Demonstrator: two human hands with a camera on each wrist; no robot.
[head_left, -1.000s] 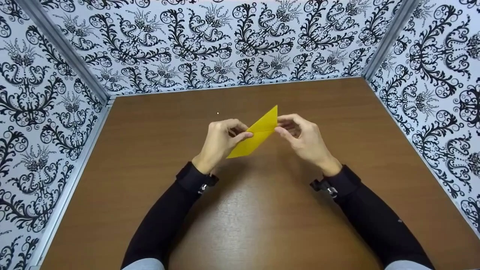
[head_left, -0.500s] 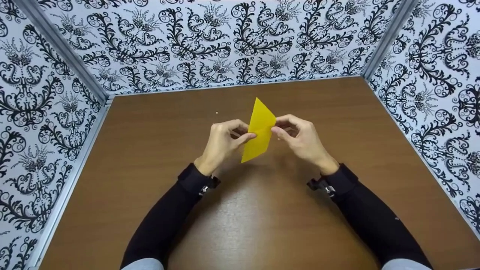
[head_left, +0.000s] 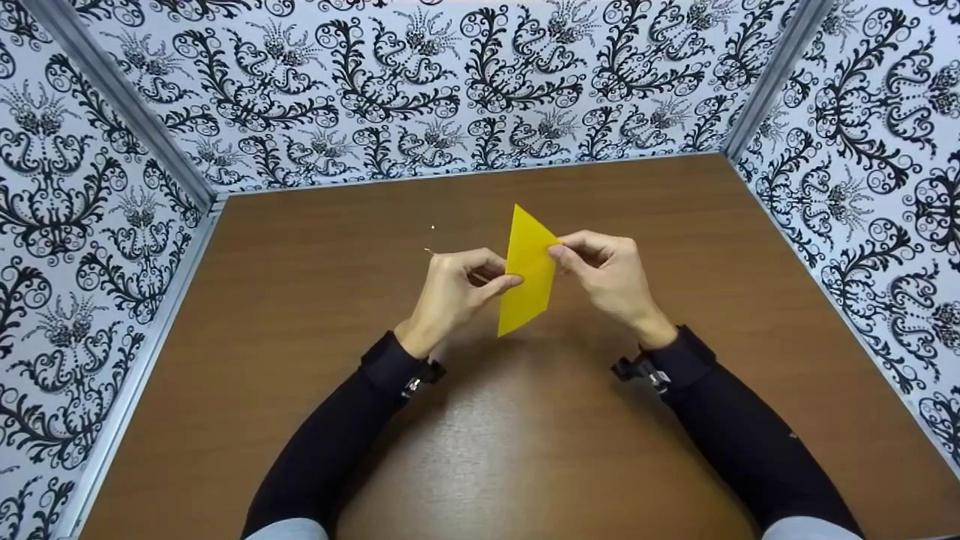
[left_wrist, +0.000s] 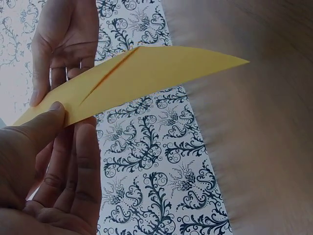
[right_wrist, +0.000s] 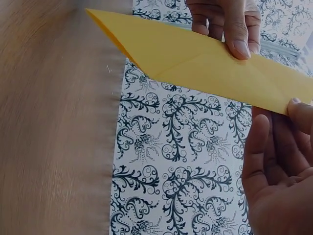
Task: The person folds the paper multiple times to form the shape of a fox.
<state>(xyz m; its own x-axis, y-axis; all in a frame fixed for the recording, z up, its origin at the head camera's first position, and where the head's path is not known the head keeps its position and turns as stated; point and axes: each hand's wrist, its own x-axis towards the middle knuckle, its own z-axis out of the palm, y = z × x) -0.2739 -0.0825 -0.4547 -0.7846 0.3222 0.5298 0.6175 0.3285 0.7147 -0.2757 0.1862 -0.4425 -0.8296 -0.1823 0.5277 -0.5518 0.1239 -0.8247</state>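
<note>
A folded piece of yellow paper [head_left: 529,262] is held up above the table, tall and narrow in the head view, pointed at top and bottom. My left hand [head_left: 457,289] pinches its left edge, thumb on the near face and fingers behind. At the upper right edge, my right hand [head_left: 609,274] pinches the paper between thumb and fingers. A short slanting crease shows on the paper [left_wrist: 146,68] in the left wrist view. Seen from the right wrist, the paper [right_wrist: 195,58] has layers parting slightly at its far left end.
The brown wooden table [head_left: 480,450] lies under both hands. Patterned black-and-white walls [head_left: 480,90] enclose it at the back and sides, with grey metal strips [head_left: 739,146] in the corners. A tiny pale speck [head_left: 433,226] lies beyond the left hand.
The yellow paper has turned from a slant to nearly upright, then shifted slightly down and right. The right thumb now lies over its edge; the left hand has moved slightly right and nearer.
</note>
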